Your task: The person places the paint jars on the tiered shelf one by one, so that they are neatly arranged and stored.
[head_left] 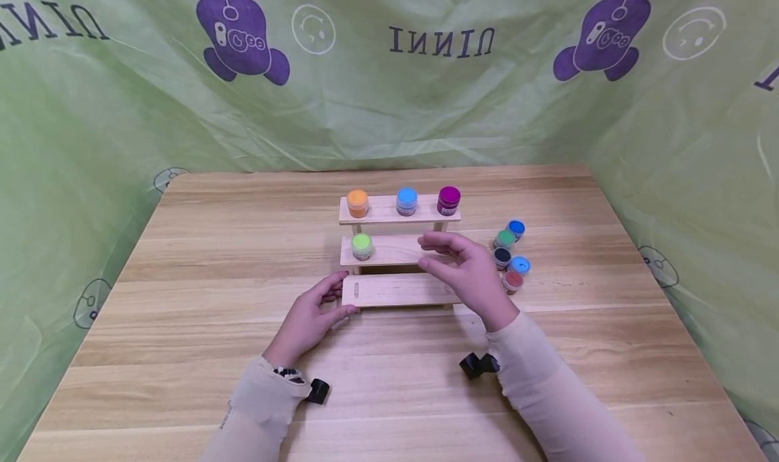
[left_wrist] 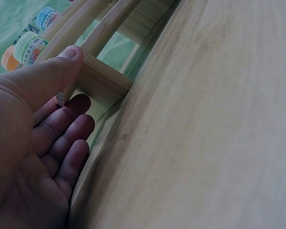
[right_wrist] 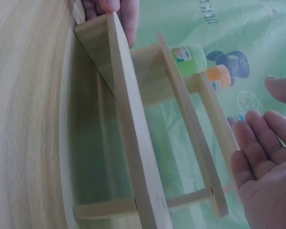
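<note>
A three-step wooden rack [head_left: 402, 290] stands in the middle of the table. My left hand [head_left: 312, 318] grips the left end of its lowest board, thumb at the front edge; the left wrist view shows the thumb [left_wrist: 62, 67] against the wood. Above the right part of the middle step hovers my right hand [head_left: 468, 272], fingers relaxed and nothing in them. On the top step are an orange paint jar [head_left: 358, 203], a light blue jar [head_left: 406, 202] and a purple jar [head_left: 448, 201]. A light green jar [head_left: 362, 246] sits at the middle step's left end.
Several loose jars cluster right of the rack, among them a dark blue one [head_left: 515, 229], a green one [head_left: 504, 239], a black one [head_left: 502, 258] and a red-brown one [head_left: 513, 282]. A green printed curtain [head_left: 377, 110] surrounds the wooden table [head_left: 243, 245].
</note>
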`<state>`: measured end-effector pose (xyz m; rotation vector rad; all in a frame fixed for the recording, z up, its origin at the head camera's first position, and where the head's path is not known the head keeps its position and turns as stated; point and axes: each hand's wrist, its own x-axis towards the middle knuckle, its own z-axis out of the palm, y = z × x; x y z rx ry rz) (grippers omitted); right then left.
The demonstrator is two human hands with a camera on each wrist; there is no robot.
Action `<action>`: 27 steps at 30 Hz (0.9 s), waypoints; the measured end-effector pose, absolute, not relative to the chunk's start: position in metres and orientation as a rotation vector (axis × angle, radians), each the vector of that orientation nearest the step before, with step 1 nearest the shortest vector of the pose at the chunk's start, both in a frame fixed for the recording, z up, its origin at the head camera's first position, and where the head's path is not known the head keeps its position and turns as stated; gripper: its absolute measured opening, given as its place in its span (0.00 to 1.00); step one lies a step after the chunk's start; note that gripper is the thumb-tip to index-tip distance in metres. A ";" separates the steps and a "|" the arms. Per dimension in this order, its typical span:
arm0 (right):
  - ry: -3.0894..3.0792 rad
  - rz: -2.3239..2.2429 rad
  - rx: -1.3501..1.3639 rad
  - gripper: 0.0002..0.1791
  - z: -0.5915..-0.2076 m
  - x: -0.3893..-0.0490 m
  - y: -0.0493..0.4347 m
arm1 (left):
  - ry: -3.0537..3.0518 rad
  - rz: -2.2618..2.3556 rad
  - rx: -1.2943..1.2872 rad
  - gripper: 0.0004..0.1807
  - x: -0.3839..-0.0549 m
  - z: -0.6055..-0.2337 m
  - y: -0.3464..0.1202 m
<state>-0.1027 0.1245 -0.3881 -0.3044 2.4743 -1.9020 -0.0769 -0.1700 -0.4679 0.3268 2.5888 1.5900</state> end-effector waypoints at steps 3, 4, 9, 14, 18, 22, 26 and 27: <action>2.494 -1.908 -0.312 0.22 -0.388 -0.102 0.130 | 2.583 1.596 0.324 0.38 -0.077 -0.467 -0.169; 2.492 -1.920 -0.323 0.22 -0.387 -0.102 0.132 | 2.581 1.599 0.323 0.38 -0.077 -0.467 -0.169; 2.478 -1.980 -0.365 0.22 -0.387 -0.103 0.140 | 2.575 1.613 0.316 0.38 -0.077 -0.468 -0.169; 2.499 -1.984 -0.354 0.21 -0.387 -0.104 0.147 | 2.578 1.616 0.329 0.38 -0.077 -0.468 -0.169; 2.522 -1.968 -0.347 0.20 -0.386 -0.105 0.151 | 2.586 1.615 0.337 0.38 -0.077 -0.468 -0.169; 2.527 -1.965 -0.329 0.20 -0.389 -0.107 0.156 | 2.575 1.616 0.322 0.38 -0.076 -0.468 -0.170; 2.510 -1.990 -0.313 0.20 -0.393 -0.110 0.161 | 2.579 1.606 0.311 0.38 -0.075 -0.468 -0.171; 2.513 -1.992 -0.309 0.20 -0.393 -0.110 0.162 | 2.580 1.603 0.310 0.38 -0.075 -0.468 -0.170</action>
